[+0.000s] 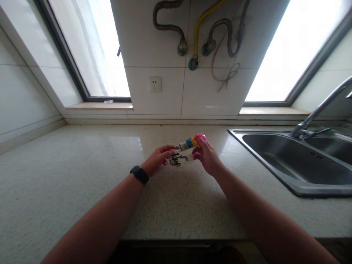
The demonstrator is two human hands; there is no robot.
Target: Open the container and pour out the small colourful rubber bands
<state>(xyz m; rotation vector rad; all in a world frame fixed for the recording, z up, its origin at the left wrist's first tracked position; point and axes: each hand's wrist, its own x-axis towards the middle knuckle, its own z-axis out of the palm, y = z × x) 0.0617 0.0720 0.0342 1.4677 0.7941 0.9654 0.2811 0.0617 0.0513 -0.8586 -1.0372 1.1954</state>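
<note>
A small clear tube [187,144] with white, blue, yellow and pink colouring is held tilted just above the counter. My right hand [208,156] grips its pink right end between thumb and fingers, the lower fingers curled beneath. At the lower left end of the tube, the fingertips of my left hand [158,157] close in on its clear tip; the exact contact is too small to make out. Under the tube lies a loose pile of small dark bent pieces [176,158], thin and hook-like, close to my left fingertips. A black band [139,175] circles my left wrist.
The speckled pale counter [82,176] runs from wall to wall. On the right is a steel double sink [275,157] with a chrome faucet [316,110]. A wall socket [156,84] and hanging hoses [170,27] are on the tiled wall between two windows.
</note>
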